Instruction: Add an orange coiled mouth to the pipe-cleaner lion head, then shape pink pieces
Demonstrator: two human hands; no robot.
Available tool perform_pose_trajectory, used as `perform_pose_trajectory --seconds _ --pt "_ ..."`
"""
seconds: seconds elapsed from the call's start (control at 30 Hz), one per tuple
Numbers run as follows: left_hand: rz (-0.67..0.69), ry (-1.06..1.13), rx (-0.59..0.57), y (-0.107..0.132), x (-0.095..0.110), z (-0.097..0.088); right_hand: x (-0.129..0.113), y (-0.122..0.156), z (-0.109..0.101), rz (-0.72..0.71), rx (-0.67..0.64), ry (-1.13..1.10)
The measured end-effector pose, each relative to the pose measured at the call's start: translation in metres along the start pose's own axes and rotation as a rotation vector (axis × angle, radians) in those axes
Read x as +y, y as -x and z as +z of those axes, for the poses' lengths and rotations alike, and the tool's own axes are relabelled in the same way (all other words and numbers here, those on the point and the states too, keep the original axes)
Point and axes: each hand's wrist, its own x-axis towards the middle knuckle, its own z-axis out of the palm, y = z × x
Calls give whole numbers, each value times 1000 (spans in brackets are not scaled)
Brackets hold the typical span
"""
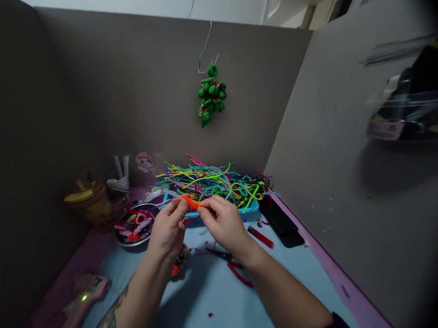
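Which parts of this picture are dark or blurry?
Head view: the left wall is deeply shadowed, the picture's upper right corner black; head view: the clear holder looks smeared; head view: a shadow darkens the blue mat beside the left forearm, while the orange coil looks vivid.

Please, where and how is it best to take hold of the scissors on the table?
Best, I think, by the red handles, from the near right side: the scissors lie with handles nearer and dark blades pointing away leftward. The right hand pinches the orange piece.
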Motion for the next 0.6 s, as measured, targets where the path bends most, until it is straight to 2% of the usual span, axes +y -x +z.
perform_pose_trajectory --seconds 0.1,0.2,0.3,0.37,0.47,0.6 --pt "3 -60 -84 0 2 -1 1 -4 -4 204 -73 -278" --pt "44 -119 -196 -1 2 -4 3 -7 -7 401 -209 -606" --pt "80 -149 -288 -1 0 -8 4 -8 -6 528 -301 -871" --pt "85 -164 -317 0 -1 -10 4 -7 -4 571 -351 -945" --pt "94 -188 -286 0 -1 -11 3 -6 -2 602 -403 -977" --pt "77 -143 -217 0 0 -8 0 -6 -4 536 -368 -885"
